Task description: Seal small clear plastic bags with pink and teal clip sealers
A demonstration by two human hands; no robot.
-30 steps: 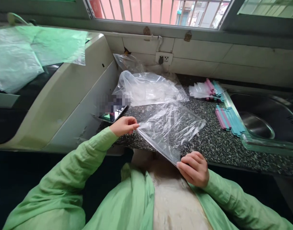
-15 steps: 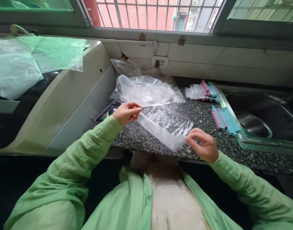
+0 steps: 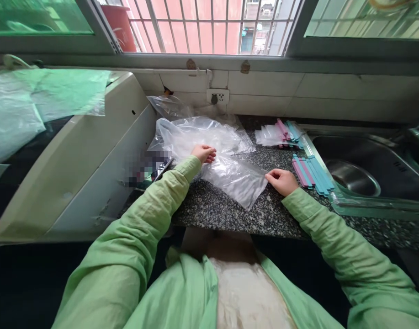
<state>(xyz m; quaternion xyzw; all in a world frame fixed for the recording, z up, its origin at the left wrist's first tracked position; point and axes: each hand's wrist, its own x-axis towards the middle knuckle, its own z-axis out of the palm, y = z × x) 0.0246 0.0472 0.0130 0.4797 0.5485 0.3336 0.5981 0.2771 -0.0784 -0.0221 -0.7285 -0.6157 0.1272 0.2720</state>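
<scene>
Both arms in green sleeves, stretched forward and converging toward twelve o'clock. Left hand (image 3: 204, 153) at about eleven o'clock, palm down, fingers curled and pinched together at the tips. Right hand (image 3: 282, 181) at about one o'clock, well apart from the left, knuckles up, fingers bent under, thumb pressed against forefinger. Left forearm angled up to the right; right forearm angled up to the left.

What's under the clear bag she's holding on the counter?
Under the bag the speckled counter shows through the plastic. Left hand and right hand hold its ends; whatever lies under them is covered.
</scene>
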